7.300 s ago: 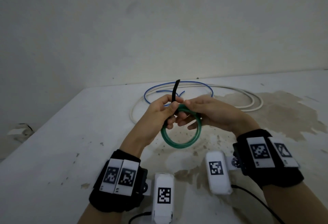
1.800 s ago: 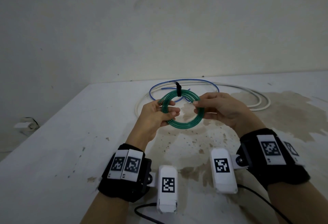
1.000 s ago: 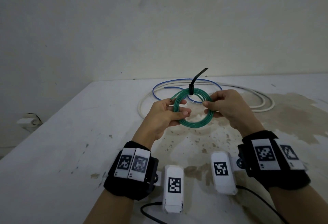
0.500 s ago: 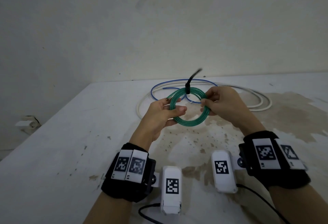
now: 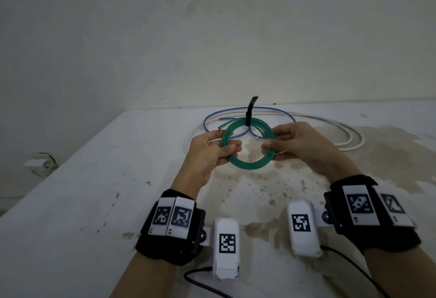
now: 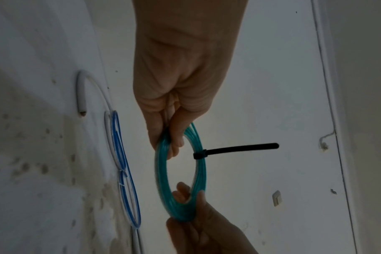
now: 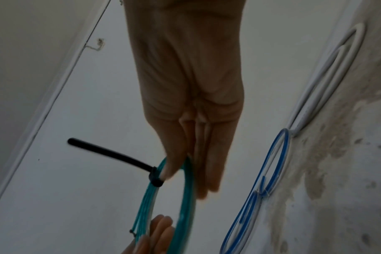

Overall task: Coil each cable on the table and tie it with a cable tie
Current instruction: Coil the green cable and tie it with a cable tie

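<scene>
A green cable coil (image 5: 247,166) is held up above the white table (image 5: 82,203), bound at its far side by a black cable tie (image 5: 249,113) whose tail sticks up. My left hand (image 5: 213,149) pinches the coil's left side between thumb and fingers. My right hand (image 5: 292,144) pinches its right side. The left wrist view shows the coil (image 6: 201,165) and the tie (image 6: 239,148) jutting sideways. In the right wrist view the tie (image 7: 111,153) sits just beside my thumb. Behind the coil lie a loose blue cable (image 5: 278,110) and a loose white cable (image 5: 349,137).
The table has brown stains (image 5: 389,146) on its right and middle parts. A bare wall (image 5: 212,38) rises right behind the table's far edge. The table's left edge (image 5: 59,175) drops off toward a wall socket (image 5: 37,163).
The coil has turned a little between my hands, so the tie's tail now stands nearly upright instead of leaning right. Earlier, the tie was being fastened lower down, close to the table.
</scene>
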